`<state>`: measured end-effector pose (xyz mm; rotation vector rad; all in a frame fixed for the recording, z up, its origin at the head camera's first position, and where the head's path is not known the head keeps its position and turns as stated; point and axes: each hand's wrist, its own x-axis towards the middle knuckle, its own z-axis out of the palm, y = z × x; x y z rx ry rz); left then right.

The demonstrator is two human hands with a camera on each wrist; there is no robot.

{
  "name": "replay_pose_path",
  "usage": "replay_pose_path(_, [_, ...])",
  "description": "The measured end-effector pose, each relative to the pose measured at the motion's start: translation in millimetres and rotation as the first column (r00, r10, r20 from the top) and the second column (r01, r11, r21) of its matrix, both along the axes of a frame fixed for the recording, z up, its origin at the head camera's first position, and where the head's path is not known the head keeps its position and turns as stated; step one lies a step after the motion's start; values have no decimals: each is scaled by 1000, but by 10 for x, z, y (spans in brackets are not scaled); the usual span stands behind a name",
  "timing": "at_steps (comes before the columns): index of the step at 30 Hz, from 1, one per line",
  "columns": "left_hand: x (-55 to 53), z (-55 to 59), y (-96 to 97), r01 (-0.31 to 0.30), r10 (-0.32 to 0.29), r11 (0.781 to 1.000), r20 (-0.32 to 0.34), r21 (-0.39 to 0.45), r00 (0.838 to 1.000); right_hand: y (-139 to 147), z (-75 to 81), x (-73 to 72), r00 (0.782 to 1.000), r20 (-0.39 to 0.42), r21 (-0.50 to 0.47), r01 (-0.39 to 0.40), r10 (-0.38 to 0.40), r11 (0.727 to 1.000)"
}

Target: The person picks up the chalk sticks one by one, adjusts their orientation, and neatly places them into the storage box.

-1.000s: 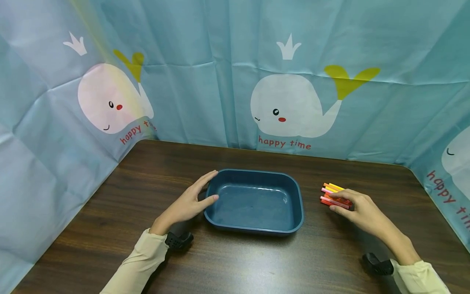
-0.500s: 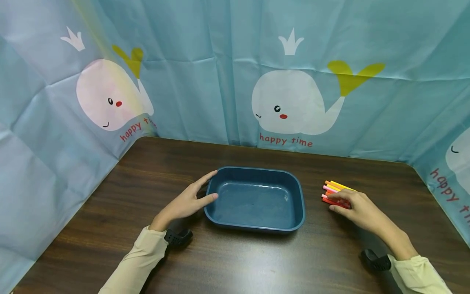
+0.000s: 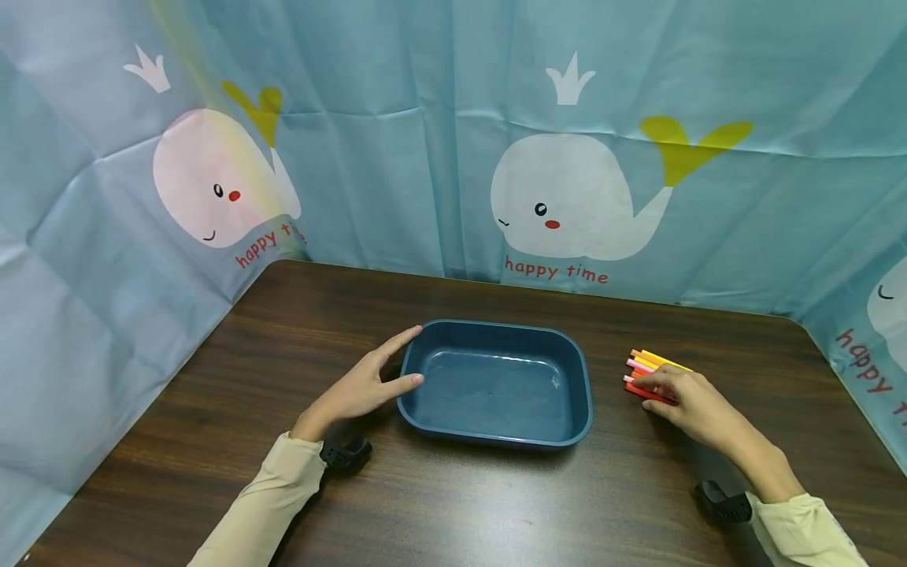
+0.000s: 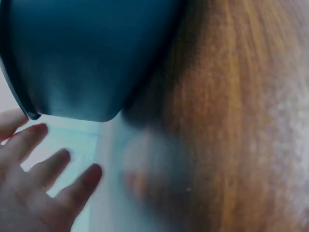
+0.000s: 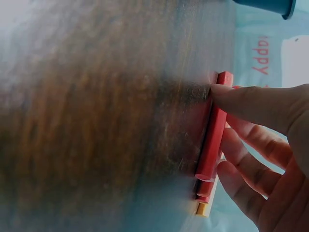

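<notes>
In the head view, a dark blue rectangular bin (image 3: pixel 489 394) stands on the table with nothing in it. My left hand (image 3: pixel 357 390) is at its left end, fingers stretched to the far left corner and thumb at the left rim. In the left wrist view the fingers (image 4: pixel 58 169) are straight beside the bin's wall. A small bunch of hexagonal, crayon-like sticks (image 3: pixel 641 362), yellow, orange, pink and red, lies right of the bin. Over them, my right hand (image 3: pixel 697 405) pinches a red stick (image 5: pixel 212 137) between thumb and fingers; part of the bunch is hidden beneath.
The dark wood-grain table (image 3: pixel 453 504) meets a light blue curtain (image 3: pixel 397 181) with whale prints along its back and sides. Each wrist wears a black camera strap. The bin stands between the two hands.
My right fingers and thumb have drawn in a little around the red stick. My left hand stays at the bin. The head view has shifted slightly.
</notes>
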<state>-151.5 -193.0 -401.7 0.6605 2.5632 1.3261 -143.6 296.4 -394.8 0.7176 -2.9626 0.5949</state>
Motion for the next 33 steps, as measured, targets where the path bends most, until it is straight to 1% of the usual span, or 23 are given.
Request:
replay_pose_path(5, [34,36,33,3,-4,1000,-59,-14,998,0,-7,7,1000,-16,8,6,-6,1000])
replay_pose_path(9, [55,35,57,13,-16,999,-75,-37,997,-3,-11,11,1000,-14,14,5,-5,1000])
replay_pose_path(12, [71,35,80,15,-23,996,-96,-90,995,-4,-12,12,1000,-11,17,-2,2,1000])
replay_pose_path(16, [89,49,114,2,-25,984,-125,-176,992,-7,-7,8,1000,-5,25,-2,2,1000])
replay_pose_path(20, [104,85,129,-5,-25,976,-138,-217,990,-10,6,3,1000,19,30,3,-3,1000])
replay_pose_path(23, [115,126,138,-13,-22,973,-149,-231,989,-12,23,11,1000,27,25,11,-12,1000])
replay_pose_path(27, [125,157,168,-32,-5,973,-160,-230,987,-18,57,37,999,15,-9,37,-37,999])
replay_pose_path(30, [126,149,196,-32,-7,973,-168,-227,986,-26,79,59,999,1,-55,43,-43,998])
replay_pose_path(33, [123,127,213,-30,-3,979,-160,-204,987,-46,100,81,999,-8,-106,35,-36,994])
